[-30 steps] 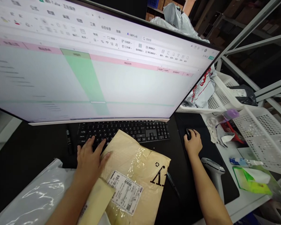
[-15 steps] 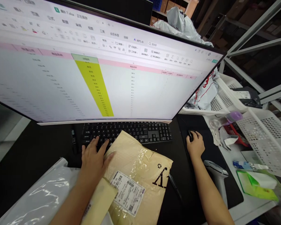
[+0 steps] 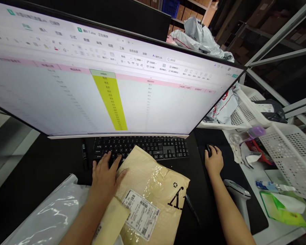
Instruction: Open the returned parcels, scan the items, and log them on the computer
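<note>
Cupping the mouse in the right hand, beyond the right end of the keyboard, laid lengthwise left to right; resting the left hand, spread and grasping nothing, at its near-left end, with thumb over the left edge of the tan mailer.

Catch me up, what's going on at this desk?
A person is at a computer. Their right hand holds a small black computer mouse; their left hand has its fingers at the left end of a black rectangular keyboard, thumb over the edge of a tan padded envelope with a white label. The wide black-framed monitor shows a spreadsheet with one yellow column. A pale grey handheld scanner sits right of the right forearm.
</note>
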Motion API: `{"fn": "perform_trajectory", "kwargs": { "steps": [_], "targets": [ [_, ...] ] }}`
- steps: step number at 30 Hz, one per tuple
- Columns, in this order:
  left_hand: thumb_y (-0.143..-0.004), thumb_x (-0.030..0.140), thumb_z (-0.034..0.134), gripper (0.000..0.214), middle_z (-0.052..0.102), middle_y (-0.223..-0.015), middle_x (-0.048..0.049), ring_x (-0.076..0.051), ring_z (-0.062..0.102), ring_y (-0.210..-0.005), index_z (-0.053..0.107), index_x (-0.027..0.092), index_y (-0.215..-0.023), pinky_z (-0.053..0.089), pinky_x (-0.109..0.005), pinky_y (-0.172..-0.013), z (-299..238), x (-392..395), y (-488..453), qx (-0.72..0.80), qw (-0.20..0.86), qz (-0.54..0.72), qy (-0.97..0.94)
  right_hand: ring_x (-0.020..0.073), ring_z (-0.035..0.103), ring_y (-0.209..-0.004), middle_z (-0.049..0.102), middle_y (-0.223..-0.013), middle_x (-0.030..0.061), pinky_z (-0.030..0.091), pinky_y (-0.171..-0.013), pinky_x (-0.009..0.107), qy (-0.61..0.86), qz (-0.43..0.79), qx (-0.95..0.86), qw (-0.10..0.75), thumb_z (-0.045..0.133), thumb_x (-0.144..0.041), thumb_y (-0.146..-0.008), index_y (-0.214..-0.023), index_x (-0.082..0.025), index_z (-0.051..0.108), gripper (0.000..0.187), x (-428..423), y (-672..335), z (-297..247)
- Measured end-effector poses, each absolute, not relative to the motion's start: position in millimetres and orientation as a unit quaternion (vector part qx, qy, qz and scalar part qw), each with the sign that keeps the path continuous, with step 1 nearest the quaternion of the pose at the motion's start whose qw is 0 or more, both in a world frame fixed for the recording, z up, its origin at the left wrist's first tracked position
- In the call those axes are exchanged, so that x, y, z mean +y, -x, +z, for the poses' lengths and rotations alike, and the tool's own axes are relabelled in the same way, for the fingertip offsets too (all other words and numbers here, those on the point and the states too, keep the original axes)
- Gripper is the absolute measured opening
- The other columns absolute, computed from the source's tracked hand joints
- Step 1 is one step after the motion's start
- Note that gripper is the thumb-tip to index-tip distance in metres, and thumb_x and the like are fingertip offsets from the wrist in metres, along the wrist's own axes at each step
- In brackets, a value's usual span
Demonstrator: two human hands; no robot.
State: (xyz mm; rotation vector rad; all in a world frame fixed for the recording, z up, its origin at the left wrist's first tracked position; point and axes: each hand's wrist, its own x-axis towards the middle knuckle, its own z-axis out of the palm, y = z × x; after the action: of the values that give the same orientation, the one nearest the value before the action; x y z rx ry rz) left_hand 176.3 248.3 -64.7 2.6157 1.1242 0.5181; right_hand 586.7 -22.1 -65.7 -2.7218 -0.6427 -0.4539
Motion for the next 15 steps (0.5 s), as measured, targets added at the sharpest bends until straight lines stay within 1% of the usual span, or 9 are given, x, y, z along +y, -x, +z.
{"fn": "perform_trajectory", "kwargs": {
  "steps": [5,12,15],
  "targets": [
    [-0.099,0.048,0.04,0.057,0.036,-0.158,-0.0234,-0.04,0.03,-0.149,0.057,0.014,-0.141,0.016,-0.066,-0.122,-63.9,247.4,-177.1,0.389,0.13,0.181,-0.894,0.0313,0.053,-0.123,0.052,-0.143,0.0175,0.044,-0.1,0.044,0.945,-0.157,-0.236,0.164,0.044,-0.048,-0.097,-0.132,-0.018,0.065,0.052,-22.7,-592.0,-69.8],
    [-0.1,0.049,0.037,0.06,0.036,-0.156,-0.0265,-0.041,0.031,-0.148,0.058,0.01,-0.14,0.016,-0.067,-0.122,-65.1,248.5,-177.1,0.384,0.122,0.174,-0.898,0.0323,0.05,-0.129,0.051,-0.143,0.0215,0.042,-0.106,0.047,0.935,-0.166,-0.254,0.183,0.042,-0.053,-0.098,-0.132,-0.014,0.066,0.057,-23.6,-596.5,-74.2],
    [-0.099,0.049,0.039,0.058,0.037,-0.156,-0.0249,-0.04,0.031,-0.148,0.058,0.012,-0.14,0.016,-0.066,-0.122,-65.3,248.7,-176.8,0.387,0.129,0.175,-0.896,0.0329,0.049,-0.13,0.05,-0.143,0.0228,0.042,-0.106,0.048,0.934,-0.162,-0.256,0.191,0.042,-0.053,-0.098,-0.133,-0.013,0.065,0.058,-23.3,-596.5,-74.2]
  ]
}}
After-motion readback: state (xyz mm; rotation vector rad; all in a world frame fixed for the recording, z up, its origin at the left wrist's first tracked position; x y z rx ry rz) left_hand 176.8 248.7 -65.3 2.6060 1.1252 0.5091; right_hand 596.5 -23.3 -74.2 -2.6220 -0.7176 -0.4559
